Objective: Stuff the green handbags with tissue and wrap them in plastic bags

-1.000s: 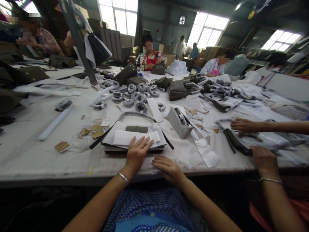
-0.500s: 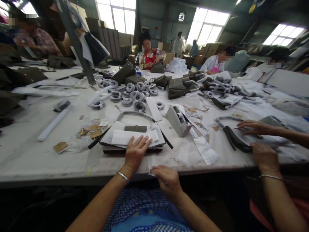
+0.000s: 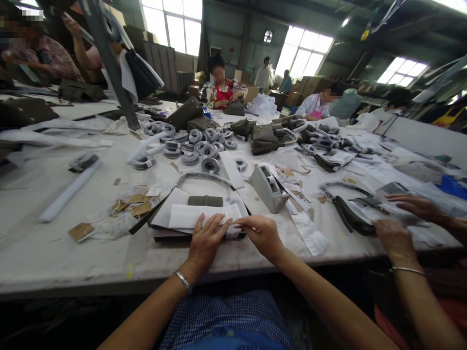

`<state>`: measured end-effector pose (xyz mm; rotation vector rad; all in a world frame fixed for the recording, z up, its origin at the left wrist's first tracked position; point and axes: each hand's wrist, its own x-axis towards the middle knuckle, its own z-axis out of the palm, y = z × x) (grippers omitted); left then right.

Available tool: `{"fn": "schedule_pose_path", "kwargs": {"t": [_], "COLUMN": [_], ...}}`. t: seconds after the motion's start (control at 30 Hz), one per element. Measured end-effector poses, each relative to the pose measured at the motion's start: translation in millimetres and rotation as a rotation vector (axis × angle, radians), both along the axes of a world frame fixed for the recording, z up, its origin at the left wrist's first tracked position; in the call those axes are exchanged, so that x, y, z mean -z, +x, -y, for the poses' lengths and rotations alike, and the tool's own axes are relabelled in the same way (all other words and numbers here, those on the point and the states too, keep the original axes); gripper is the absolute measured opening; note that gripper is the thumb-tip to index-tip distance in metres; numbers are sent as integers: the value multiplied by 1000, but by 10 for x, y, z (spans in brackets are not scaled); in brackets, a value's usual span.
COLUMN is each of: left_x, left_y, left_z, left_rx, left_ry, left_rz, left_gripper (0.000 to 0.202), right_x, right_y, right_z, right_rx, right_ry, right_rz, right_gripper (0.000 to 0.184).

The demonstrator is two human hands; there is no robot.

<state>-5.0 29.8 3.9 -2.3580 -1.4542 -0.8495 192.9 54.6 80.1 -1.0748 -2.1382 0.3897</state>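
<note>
A dark olive handbag (image 3: 204,200) lies before me, its looped handle (image 3: 206,176) wrapped in clear film and pointing away. White foam sheets cover part of it, and a white foam strip (image 3: 186,216) lies across its near side. My left hand (image 3: 207,243) rests on that strip, fingers stretched out flat. Beside it, my right hand (image 3: 262,238) pinches at the bag's near right corner. A clear plastic strip (image 3: 233,232) runs there over the bag's edge; its end is hidden at my right fingertips. A grey tape dispenser (image 3: 269,192) stands right of the bag.
Brown tags (image 3: 133,206) lie left of the bag, and a white roll (image 3: 71,189) farther left. Behind are coiled wrapped straps (image 3: 204,148) and more handbags (image 3: 264,138). At right, a co-worker's hands (image 3: 396,238) handle another bag. A metal post (image 3: 113,63) rises at back left.
My right hand has moved up from the table's edge to the bag's near right corner, bringing the clear strip with it. My left hand stays flat on the foam. The view has shifted slightly.
</note>
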Motion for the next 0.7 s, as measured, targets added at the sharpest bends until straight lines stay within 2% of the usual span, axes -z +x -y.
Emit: {"fn": "schedule_pose_path", "kwargs": {"t": [0.13, 0.27, 0.43, 0.7], "left_x": [62, 109, 81, 79], "left_y": [-9, -12, -4, -25], "left_z": [-14, -38, -43, -29], "left_rx": [22, 23, 2, 37], "left_ry": [37, 66, 65, 96], "left_rz": [33, 67, 125, 38], "left_gripper": [28, 30, 30, 41], "right_x": [34, 159, 256, 281], "right_y": [-156, -259, -265, -288], "right_z": [-406, -649, -765, -856], "right_rx": [80, 52, -67, -13], "right_ry": [-116, -165, -102, -200], "right_rz": [126, 153, 145, 208], "right_gripper": [9, 9, 7, 3]}}
